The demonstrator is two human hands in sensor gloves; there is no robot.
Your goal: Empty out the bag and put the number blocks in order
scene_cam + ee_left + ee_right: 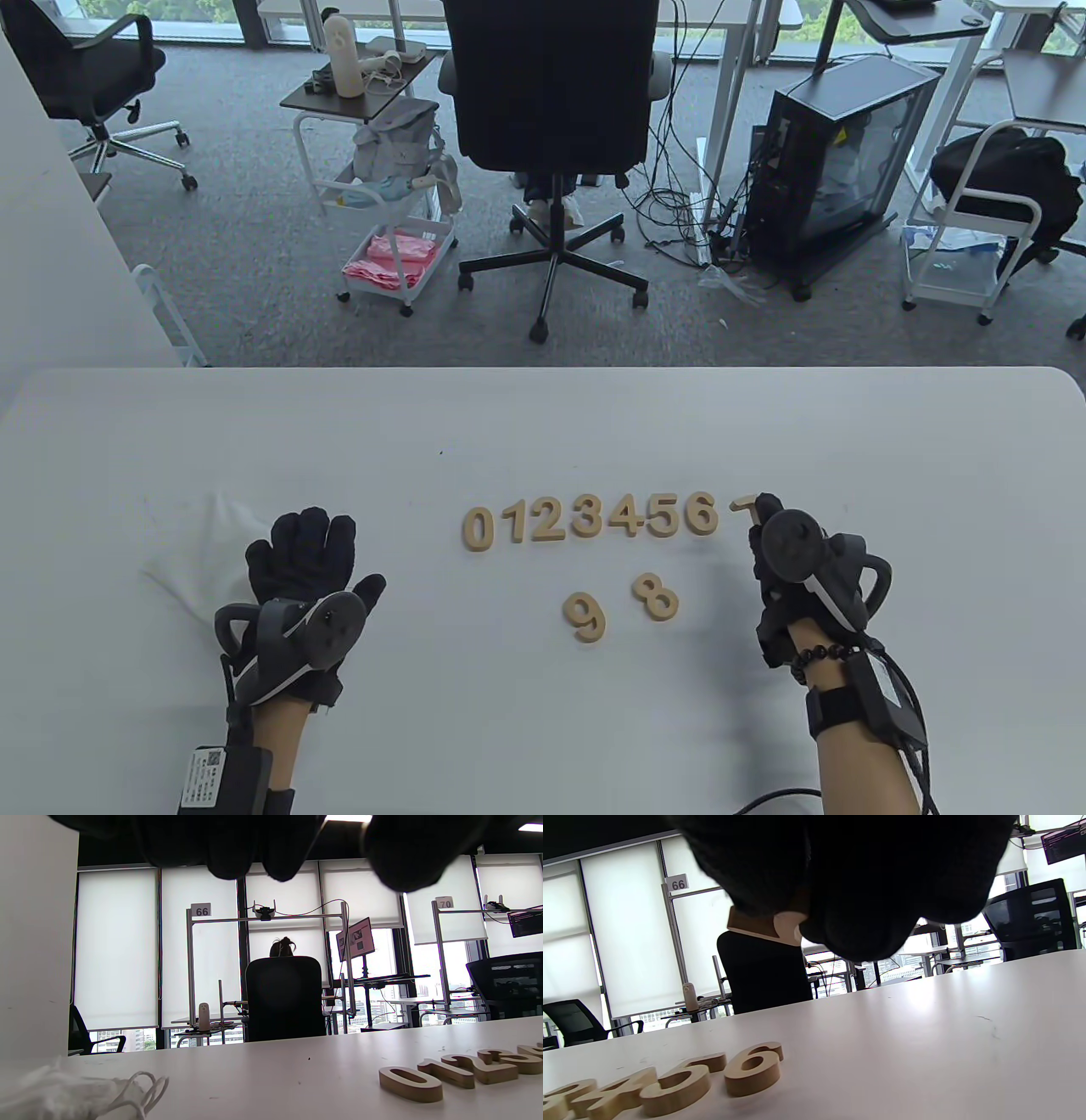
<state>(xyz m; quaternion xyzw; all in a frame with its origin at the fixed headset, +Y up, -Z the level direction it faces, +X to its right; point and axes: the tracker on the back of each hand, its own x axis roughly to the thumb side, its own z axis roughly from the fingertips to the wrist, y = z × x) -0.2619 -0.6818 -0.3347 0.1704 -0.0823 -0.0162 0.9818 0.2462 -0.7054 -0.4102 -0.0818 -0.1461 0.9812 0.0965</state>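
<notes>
Wooden number blocks 0 to 6 stand in a row [590,518] on the white table [543,424]. The 9 block [585,615] and the 8 block [657,596] lie loose in front of the row. My right hand [768,531] holds the 7 block [743,504] just right of the 6 block [753,1067]; in the right wrist view the 7 block [765,924] sits in my fingers above the table. My left hand [310,552] lies flat, fingers spread, on the white cloth bag [199,543]. The bag [72,1090] lies flat and limp.
A black office chair [551,102] stands beyond the table's far edge, with a white cart [390,212] and a computer tower [836,161] beside it. The table's far half is bare white surface.
</notes>
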